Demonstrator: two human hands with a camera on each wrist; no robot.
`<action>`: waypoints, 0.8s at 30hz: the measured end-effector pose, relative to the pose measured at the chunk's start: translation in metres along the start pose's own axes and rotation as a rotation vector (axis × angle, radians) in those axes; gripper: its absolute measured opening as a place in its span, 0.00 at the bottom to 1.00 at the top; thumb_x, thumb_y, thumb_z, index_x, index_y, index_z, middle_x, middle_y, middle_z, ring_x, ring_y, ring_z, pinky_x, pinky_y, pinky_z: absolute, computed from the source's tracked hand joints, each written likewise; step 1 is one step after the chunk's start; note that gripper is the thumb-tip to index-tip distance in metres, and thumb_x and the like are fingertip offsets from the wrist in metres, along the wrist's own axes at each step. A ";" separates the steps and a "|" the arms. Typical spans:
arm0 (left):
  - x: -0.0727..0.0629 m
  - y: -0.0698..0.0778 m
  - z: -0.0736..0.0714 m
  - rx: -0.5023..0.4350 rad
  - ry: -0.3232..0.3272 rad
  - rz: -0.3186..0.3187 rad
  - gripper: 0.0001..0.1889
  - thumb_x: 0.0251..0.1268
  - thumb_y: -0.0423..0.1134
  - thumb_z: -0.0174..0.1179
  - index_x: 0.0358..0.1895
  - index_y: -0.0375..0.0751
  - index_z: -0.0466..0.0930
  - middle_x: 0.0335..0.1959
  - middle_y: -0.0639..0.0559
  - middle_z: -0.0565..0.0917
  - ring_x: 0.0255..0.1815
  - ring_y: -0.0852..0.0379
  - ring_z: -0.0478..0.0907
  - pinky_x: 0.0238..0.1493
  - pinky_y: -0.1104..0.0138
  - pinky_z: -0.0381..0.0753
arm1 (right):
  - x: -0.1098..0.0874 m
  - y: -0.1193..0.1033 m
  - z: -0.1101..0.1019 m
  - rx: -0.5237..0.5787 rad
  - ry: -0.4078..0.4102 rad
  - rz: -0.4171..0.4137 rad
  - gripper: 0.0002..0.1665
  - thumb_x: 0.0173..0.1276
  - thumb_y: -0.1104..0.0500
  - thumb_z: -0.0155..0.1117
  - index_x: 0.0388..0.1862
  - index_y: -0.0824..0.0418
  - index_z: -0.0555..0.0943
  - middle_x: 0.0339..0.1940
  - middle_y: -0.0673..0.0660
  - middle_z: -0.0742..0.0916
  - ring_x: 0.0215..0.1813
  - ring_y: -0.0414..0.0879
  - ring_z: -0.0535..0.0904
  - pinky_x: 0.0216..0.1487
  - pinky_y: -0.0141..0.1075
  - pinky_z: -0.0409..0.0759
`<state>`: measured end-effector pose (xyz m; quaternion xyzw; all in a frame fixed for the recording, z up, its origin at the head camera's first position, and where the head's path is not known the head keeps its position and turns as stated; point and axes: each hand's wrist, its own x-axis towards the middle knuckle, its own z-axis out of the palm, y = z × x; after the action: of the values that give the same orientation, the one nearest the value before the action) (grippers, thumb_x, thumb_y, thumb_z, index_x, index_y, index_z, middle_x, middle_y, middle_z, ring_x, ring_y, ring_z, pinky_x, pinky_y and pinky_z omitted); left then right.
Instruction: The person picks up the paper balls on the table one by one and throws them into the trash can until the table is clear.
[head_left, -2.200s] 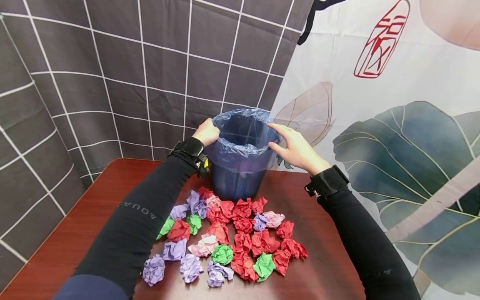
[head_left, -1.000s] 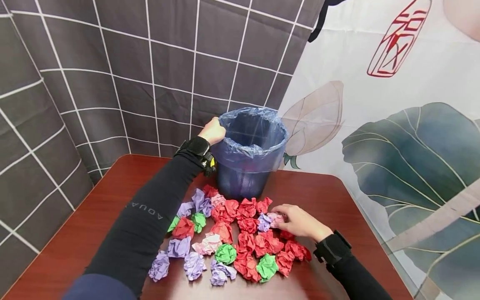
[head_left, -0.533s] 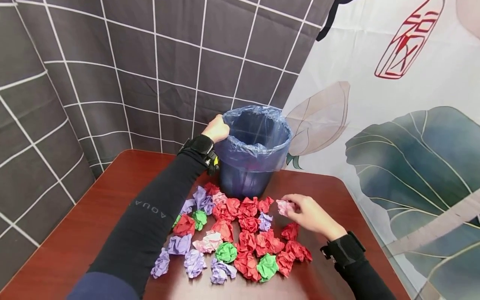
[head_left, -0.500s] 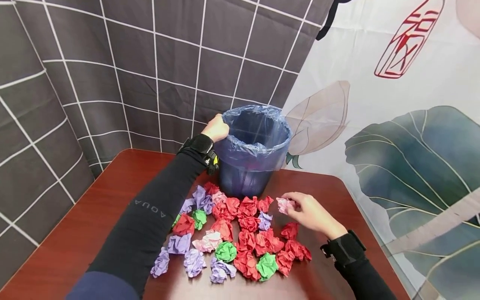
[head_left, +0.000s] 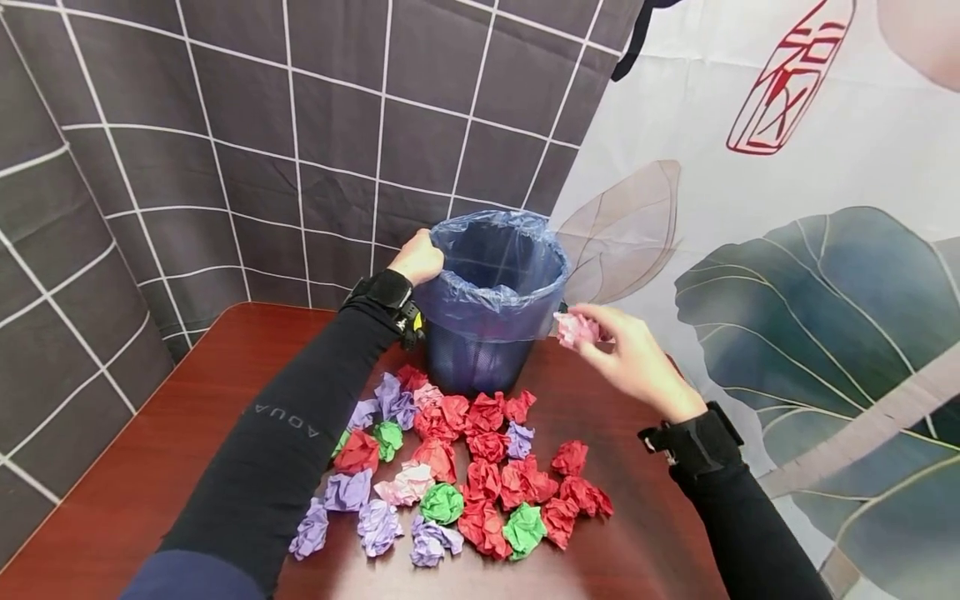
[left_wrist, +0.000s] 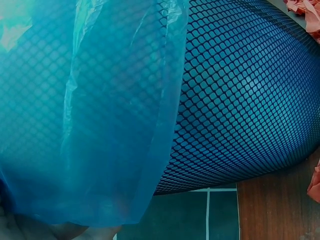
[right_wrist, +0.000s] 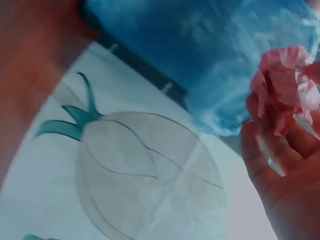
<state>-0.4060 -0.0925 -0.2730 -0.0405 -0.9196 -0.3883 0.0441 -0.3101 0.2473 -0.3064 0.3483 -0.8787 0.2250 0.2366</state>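
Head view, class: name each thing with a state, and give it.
Bin: upright, open-topped
Bag: folded over the bin's rim
Pink paper ball: crumpled, held near the bin
Other paper balls: crumpled, on the table
Left hand: gripping the bin's edge
Right hand: pinching the pink paper ball

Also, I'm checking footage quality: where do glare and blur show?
Head view: mostly crisp, pale sheen on the near table; left wrist view: bright glare on the bag, mesh of the bin clear; right wrist view: bag and table blurred, paper ball clearer.
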 end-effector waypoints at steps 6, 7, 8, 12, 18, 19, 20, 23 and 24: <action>-0.001 -0.002 -0.003 0.003 0.007 0.022 0.30 0.64 0.32 0.39 0.70 0.23 0.63 0.70 0.33 0.71 0.68 0.39 0.71 0.71 0.54 0.68 | 0.035 -0.007 -0.013 -0.014 0.113 -0.034 0.25 0.65 0.63 0.68 0.62 0.62 0.80 0.46 0.57 0.86 0.40 0.45 0.78 0.43 0.35 0.75; -0.001 -0.002 -0.004 0.000 0.009 0.027 0.30 0.63 0.32 0.39 0.69 0.23 0.64 0.69 0.33 0.72 0.67 0.39 0.72 0.70 0.54 0.69 | 0.040 -0.007 -0.013 -0.019 0.117 -0.026 0.25 0.65 0.62 0.68 0.62 0.62 0.80 0.48 0.57 0.86 0.41 0.46 0.78 0.44 0.37 0.76; -0.001 -0.002 -0.004 -0.002 0.012 0.035 0.29 0.62 0.31 0.39 0.68 0.23 0.66 0.68 0.33 0.73 0.65 0.39 0.73 0.70 0.53 0.69 | 0.046 -0.008 -0.014 -0.025 0.116 -0.016 0.26 0.66 0.62 0.68 0.63 0.61 0.79 0.49 0.58 0.86 0.42 0.47 0.78 0.45 0.39 0.77; 0.000 -0.003 -0.004 -0.017 0.016 0.053 0.27 0.60 0.30 0.42 0.63 0.23 0.71 0.63 0.33 0.77 0.58 0.40 0.75 0.67 0.52 0.72 | 0.066 -0.009 -0.012 -0.042 0.104 0.025 0.27 0.69 0.60 0.67 0.66 0.62 0.77 0.56 0.61 0.85 0.48 0.52 0.79 0.50 0.47 0.78; 0.001 -0.004 -0.001 -0.034 0.003 0.019 0.27 0.65 0.39 0.60 0.62 0.24 0.73 0.62 0.32 0.79 0.62 0.39 0.76 0.68 0.53 0.71 | 0.087 -0.011 -0.005 -0.073 0.028 0.117 0.27 0.69 0.56 0.64 0.66 0.60 0.76 0.59 0.62 0.83 0.55 0.56 0.78 0.57 0.52 0.76; 0.001 -0.004 -0.001 -0.031 0.003 0.016 0.28 0.65 0.40 0.60 0.63 0.24 0.73 0.63 0.32 0.79 0.63 0.39 0.76 0.68 0.54 0.71 | 0.089 -0.011 -0.003 -0.084 0.009 0.131 0.27 0.69 0.56 0.64 0.66 0.59 0.76 0.60 0.62 0.83 0.57 0.56 0.78 0.58 0.53 0.75; 0.000 -0.003 -0.001 -0.028 0.005 0.010 0.28 0.66 0.40 0.59 0.64 0.23 0.71 0.64 0.32 0.78 0.65 0.38 0.75 0.69 0.54 0.70 | 0.091 -0.011 -0.002 -0.096 -0.007 0.144 0.27 0.69 0.55 0.64 0.66 0.58 0.76 0.61 0.62 0.83 0.58 0.56 0.78 0.59 0.53 0.75; -0.001 -0.002 -0.001 -0.020 0.010 0.022 0.27 0.66 0.36 0.51 0.66 0.23 0.69 0.66 0.32 0.76 0.66 0.38 0.74 0.70 0.53 0.70 | 0.094 -0.012 -0.001 -0.131 -0.039 0.162 0.28 0.68 0.54 0.63 0.67 0.57 0.77 0.62 0.61 0.83 0.62 0.57 0.77 0.60 0.54 0.74; -0.002 -0.001 -0.001 -0.019 0.012 0.029 0.28 0.65 0.34 0.48 0.67 0.23 0.68 0.67 0.32 0.75 0.65 0.37 0.74 0.70 0.52 0.69 | 0.094 -0.013 -0.001 -0.141 -0.044 0.162 0.28 0.68 0.54 0.64 0.67 0.57 0.77 0.63 0.61 0.83 0.62 0.57 0.77 0.61 0.54 0.74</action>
<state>-0.4045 -0.0941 -0.2730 -0.0517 -0.9149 -0.3966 0.0549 -0.3614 0.1921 -0.2487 0.2634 -0.9225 0.1736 0.2222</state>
